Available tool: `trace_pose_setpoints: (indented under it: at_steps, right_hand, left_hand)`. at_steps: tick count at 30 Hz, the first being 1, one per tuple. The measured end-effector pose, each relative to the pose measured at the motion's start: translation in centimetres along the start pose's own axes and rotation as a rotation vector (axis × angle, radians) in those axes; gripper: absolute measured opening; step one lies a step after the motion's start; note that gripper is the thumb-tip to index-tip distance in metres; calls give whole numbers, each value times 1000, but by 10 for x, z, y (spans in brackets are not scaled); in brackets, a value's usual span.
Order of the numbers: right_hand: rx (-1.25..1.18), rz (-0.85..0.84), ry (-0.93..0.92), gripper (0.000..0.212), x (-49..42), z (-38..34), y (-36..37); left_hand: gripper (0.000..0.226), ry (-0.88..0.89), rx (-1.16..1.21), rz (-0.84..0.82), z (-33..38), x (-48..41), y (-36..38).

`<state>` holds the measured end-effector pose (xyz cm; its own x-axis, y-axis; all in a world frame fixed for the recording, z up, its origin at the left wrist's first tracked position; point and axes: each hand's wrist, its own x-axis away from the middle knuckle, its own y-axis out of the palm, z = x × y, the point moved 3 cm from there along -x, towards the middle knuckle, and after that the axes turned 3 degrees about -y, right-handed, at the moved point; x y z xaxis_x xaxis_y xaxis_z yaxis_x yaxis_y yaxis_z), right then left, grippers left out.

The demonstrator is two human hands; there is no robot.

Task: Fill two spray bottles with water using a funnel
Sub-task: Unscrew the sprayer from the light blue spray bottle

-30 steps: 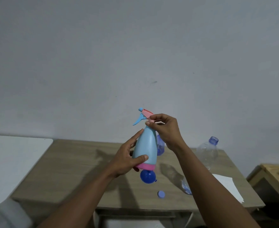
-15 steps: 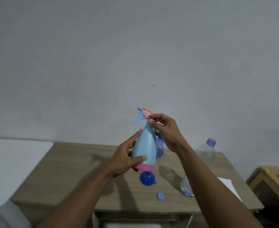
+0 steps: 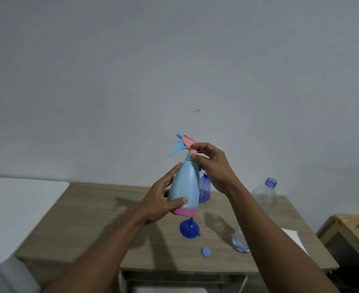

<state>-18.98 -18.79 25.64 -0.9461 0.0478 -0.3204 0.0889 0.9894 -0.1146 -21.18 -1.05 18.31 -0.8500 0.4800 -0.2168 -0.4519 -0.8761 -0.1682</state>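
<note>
I hold a light blue spray bottle (image 3: 185, 187) with a pink base upright in the air above the wooden table (image 3: 94, 214). My left hand (image 3: 159, 201) grips its lower body. My right hand (image 3: 211, 166) pinches the pink and blue spray head (image 3: 183, 144) at the neck. A second, clear blue spray bottle (image 3: 205, 189) stands on the table behind, mostly hidden by the first bottle and my right hand. A blue funnel (image 3: 189, 228) lies mouth down on the table below the held bottle. A large clear water bottle (image 3: 263, 199) without its cap stands at the right.
A blue bottle cap (image 3: 206, 252) lies near the table's front edge. White paper (image 3: 295, 237) lies at the table's right end. A white surface (image 3: 15, 210) adjoins the table on the left, and a wooden piece (image 3: 356, 231) stands at the right. A grey wall is behind.
Both hands keep their hold on the light blue bottle, which has stayed nearly in place. My right fingers have shifted slightly at the spray head.
</note>
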Motion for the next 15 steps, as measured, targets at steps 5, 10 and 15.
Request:
trace_pose_setpoints:
  at_steps: [5,10,15]
  right_hand:
    - [-12,-19,-25,19,3,-3,1]
    - [24,-3,-16,21,1,1,-3]
    - [-30,-19,-22,19,3,-3,-1]
  left_hand:
    - [88,-5,-23,-9,0,-2,-1]
    - [89,-4,-42,2,-4,-4,-2]
    - [88,7,-61,6,-5,-5,-2]
